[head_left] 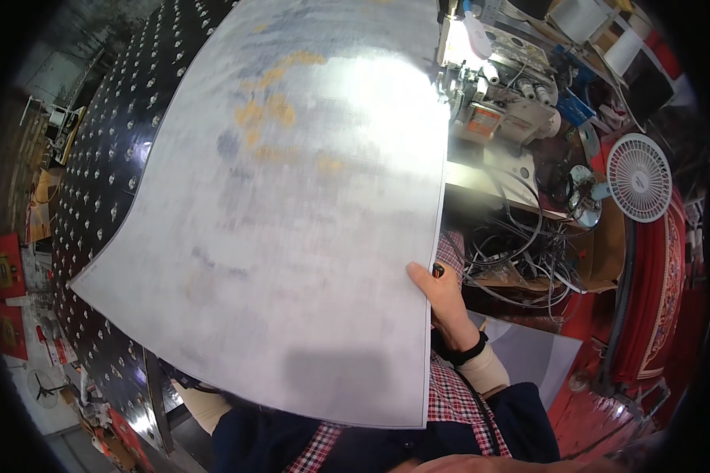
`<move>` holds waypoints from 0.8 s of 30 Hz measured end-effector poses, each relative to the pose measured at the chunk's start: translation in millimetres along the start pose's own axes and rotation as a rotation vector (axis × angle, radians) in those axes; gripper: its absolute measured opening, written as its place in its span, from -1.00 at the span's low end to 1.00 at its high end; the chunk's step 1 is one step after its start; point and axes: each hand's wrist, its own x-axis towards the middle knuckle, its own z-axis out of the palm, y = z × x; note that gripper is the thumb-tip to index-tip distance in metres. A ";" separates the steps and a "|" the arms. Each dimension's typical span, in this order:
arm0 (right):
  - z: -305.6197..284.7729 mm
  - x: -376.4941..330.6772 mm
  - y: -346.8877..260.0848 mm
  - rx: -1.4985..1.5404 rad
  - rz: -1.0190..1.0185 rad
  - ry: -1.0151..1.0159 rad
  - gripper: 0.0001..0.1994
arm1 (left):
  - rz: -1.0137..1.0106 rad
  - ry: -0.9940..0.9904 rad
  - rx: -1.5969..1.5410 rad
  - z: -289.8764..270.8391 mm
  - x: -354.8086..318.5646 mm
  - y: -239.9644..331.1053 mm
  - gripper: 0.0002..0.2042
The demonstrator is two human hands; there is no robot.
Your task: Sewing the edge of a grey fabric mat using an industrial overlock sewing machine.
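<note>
Strong light at upper right, fading to a black, rounded rim.
White glare beside the machine [521, 118] washes out the upper right of the sheet [315, 205]; a soft, boxy grey shadow lies near its lower edge. Small glints dot the dark bench [95, 229]. The fisheye view bends straight edges, and the dimmer surroundings look soft.
</note>
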 end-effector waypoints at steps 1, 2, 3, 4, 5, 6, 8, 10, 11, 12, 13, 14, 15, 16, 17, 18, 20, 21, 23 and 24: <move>-1.2 3.1 -0.6 -0.032 -0.010 -0.010 -0.77 | 0.001 -0.001 0.002 1.4 -0.3 2.1 -0.60; -2.9 6.1 -0.6 -0.032 -0.010 -0.006 -0.77 | -0.001 -0.004 0.003 1.9 3.6 1.6 -0.60; -4.4 9.6 -1.1 -0.051 -0.013 0.002 -0.77 | -0.007 -0.009 0.009 2.1 7.6 0.2 -0.60; -5.5 13.2 -1.5 -0.069 -0.016 0.011 -0.78 | -0.013 -0.015 0.009 6.3 12.2 0.6 -0.60; -6.5 17.2 -1.5 -0.070 -0.017 0.016 -0.78 | -0.023 -0.017 0.015 6.1 17.7 0.7 -0.59; -6.3 21.7 -0.7 -0.067 -0.058 0.019 -0.78 | -0.022 -0.017 0.018 8.1 19.3 2.4 -0.59; -5.4 28.5 -3.0 -0.066 -0.098 0.022 -0.79 | -0.034 -0.029 0.038 15.1 30.3 4.4 -0.59; -4.5 33.8 -7.7 -0.058 -0.109 0.034 -0.79 | -0.056 -0.050 0.052 22.7 43.3 1.9 -0.59; -4.6 37.2 -10.2 -0.058 -0.108 0.033 -0.79 | -0.070 -0.058 0.057 26.8 48.4 0.7 -0.59; -5.4 40.6 -12.5 -0.082 -0.138 0.034 -0.79 | -0.083 -0.066 0.061 30.2 53.8 -1.0 -0.59; -5.9 44.0 -14.5 -0.106 -0.168 0.035 -0.79 | -0.096 -0.072 0.066 33.7 58.0 -2.2 -0.59; -6.8 47.9 -15.7 -0.108 -0.167 0.037 -0.79 | -0.102 -0.078 0.067 37.4 63.2 -5.5 -0.58; -7.7 51.6 -16.6 -0.093 -0.163 0.037 -0.79 | -0.105 -0.077 0.066 38.7 68.2 -6.0 -0.58; -8.6 55.2 -17.9 -0.079 -0.158 0.039 -0.79 | -0.113 -0.136 0.119 40.9 76.4 -6.1 -0.57; -8.3 58.9 -20.9 -0.082 -0.155 0.037 -0.79 | -0.120 -0.193 0.172 43.3 83.4 -6.1 -0.56; -7.4 62.3 -24.6 -0.077 -0.164 0.048 -0.79 | -0.121 -0.189 0.170 45.8 88.9 -7.2 -0.56; -6.6 67.4 -30.5 -0.076 -0.169 0.058 -0.78 | -0.199 -0.159 0.148 50.7 100.4 -9.4 -0.55; -6.4 69.3 -32.9 -0.088 -0.186 0.053 -0.78 | -0.201 -0.155 0.146 50.9 108.2 -10.4 -0.55; -6.7 73.9 -35.2 -0.101 -0.202 0.046 -0.78 | -0.112 -0.215 0.247 49.3 125.2 -12.7 -0.55; -7.4 76.6 -35.4 -0.104 -0.210 0.048 -0.79 | -0.111 -0.212 0.247 50.5 131.6 -14.0 -0.55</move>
